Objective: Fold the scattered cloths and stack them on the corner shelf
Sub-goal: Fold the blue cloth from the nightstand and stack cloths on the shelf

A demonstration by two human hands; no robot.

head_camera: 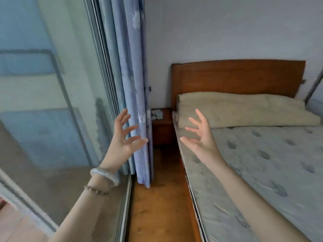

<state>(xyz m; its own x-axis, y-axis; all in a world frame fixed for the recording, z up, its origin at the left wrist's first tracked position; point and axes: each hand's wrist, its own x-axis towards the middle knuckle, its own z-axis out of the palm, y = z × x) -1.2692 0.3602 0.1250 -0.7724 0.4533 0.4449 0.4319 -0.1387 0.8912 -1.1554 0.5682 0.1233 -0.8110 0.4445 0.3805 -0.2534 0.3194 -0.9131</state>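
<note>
Head view: left hand [125, 137], fingers spread and empty, hangs left of the bed [262, 163] beside the curtain [132, 84]; right hand [199, 135], likewise, over the bed's left edge. A floor strip [157, 206] runs along that edge to the nightstand [162, 133], which bears a blurred pale cloth [157, 114].

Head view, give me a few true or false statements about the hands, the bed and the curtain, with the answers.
1. The left hand and the right hand hold nothing. True.
2. A pillow lies on the bed at the headboard end. True.
3. The bangle is on the right wrist. False: it is on the left wrist.
4. The curtain is red. False: it is blue.
5. The nightstand top is bare. False: a pale item lies on it.
</note>
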